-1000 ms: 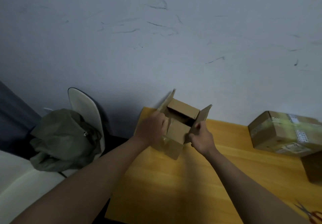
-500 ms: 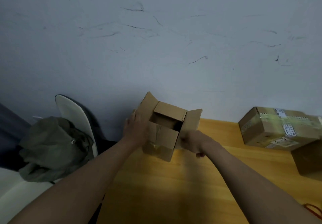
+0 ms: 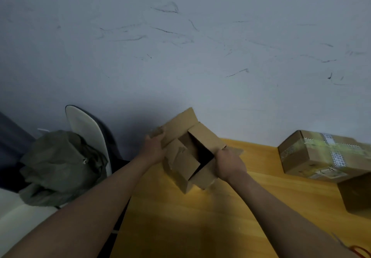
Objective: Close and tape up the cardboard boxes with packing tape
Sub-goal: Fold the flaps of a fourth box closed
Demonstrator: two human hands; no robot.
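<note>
At the table's near-left corner, the left hand (image 3: 153, 147) grips one flap and the right hand (image 3: 228, 164) clasps the opposite side of the small cardboard box (image 3: 186, 157). Since a second ago the box has been turned and tipped, corner toward the person, mouth still gaping; closing has hardly begun. Its brown flaps look creased, untaped. A taped box (image 3: 321, 155) sits well apart on the wooden table (image 3: 220, 227).

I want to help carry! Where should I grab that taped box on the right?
Probably best by its two short ends, one hand from each side. The taped box lies closed and flat on the table, too wide for one hand's fingers, and smooth tape covers its top.
</note>
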